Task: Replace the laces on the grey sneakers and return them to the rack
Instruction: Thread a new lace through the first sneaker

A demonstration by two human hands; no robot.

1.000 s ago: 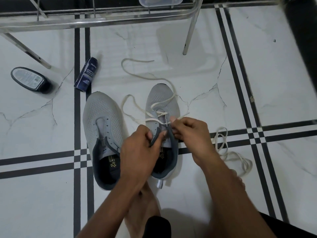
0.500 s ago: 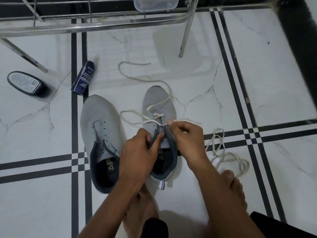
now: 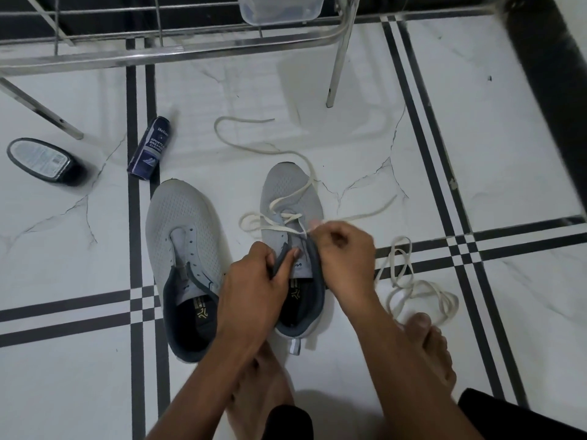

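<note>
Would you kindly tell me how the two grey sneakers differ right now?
The right sneaker has a white lace partly threaded; the left sneaker shows bare eyelets. The left hand and right hand grip the right sneaker; nothing touches the left one. Both stand on the floor, toes toward the rack.

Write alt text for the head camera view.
A person's right hand pulls a cream lace through the right-hand grey sneaker while the left hand pinches its tongue. An unlaced grey sneaker lies beside it; a second lace lies coiled nearby.
</note>
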